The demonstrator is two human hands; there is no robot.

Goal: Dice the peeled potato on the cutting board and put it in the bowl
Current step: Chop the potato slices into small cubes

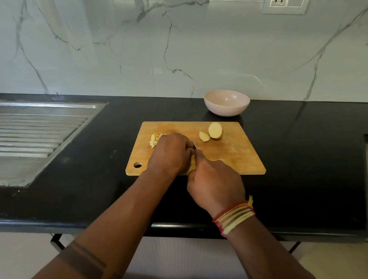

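Showing no readable writing: cutting board point(233, 153).

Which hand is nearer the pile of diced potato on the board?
Left. The left hand lies right against the diced pile, partly covering it. The right hand sits farther off, toward the board's near edge, gripping the knife.

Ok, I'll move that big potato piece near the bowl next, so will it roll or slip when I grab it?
The potato half appears to stand with its flat cut face showing, so a nudge could tip it. Its rounded back may then let it rock or roll on the cutting board. The freshly cut face is probably damp and slippery.
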